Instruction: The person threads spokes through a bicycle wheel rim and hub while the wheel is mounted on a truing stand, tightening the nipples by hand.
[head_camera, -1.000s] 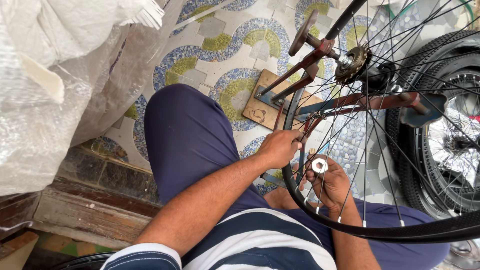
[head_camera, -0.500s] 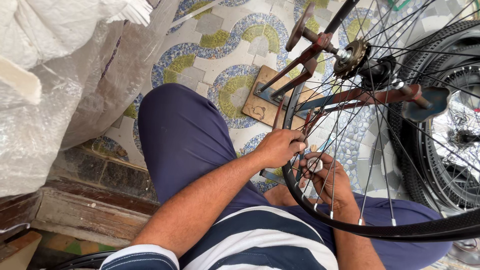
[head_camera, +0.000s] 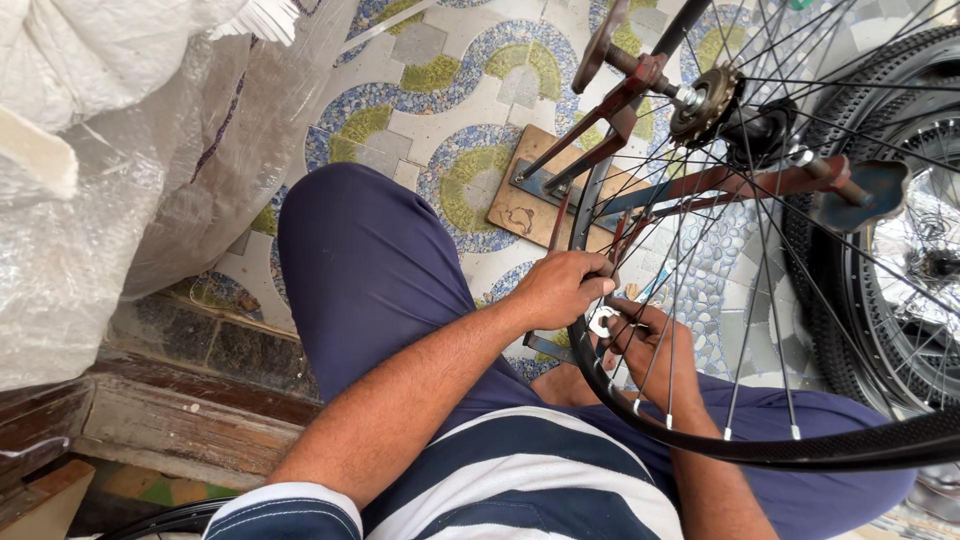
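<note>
Much of the bicycle wheel (head_camera: 800, 450) was cut off by the right and bottom edges of the view, so only an arc of its black rim and part of its spokes could be seen. The right hand (head_camera: 655, 350) was partly hidden behind the rim and spokes; its fingers were closed around a small silver round tool (head_camera: 603, 321), whose exact shape could not be made out. The left hand (head_camera: 560, 288) was clamped on the rim just beside the tool, the two hands almost touching. The rim was held just above the knees, with the blue-trousered leg (head_camera: 370, 270) close under it. The hub and sprocket (head_camera: 705, 100) were carried in a rust-red metal stand (head_camera: 640, 95) fixed to a wooden board (head_camera: 525, 205) on the patterned tile floor (head_camera: 450, 90). The axle was seen running roughly left to right. Little open room was left: clear plastic sheeting (head_camera: 120, 200) crowded the left, and another tyred wheel (head_camera: 900, 250) stood close on the right.
</note>
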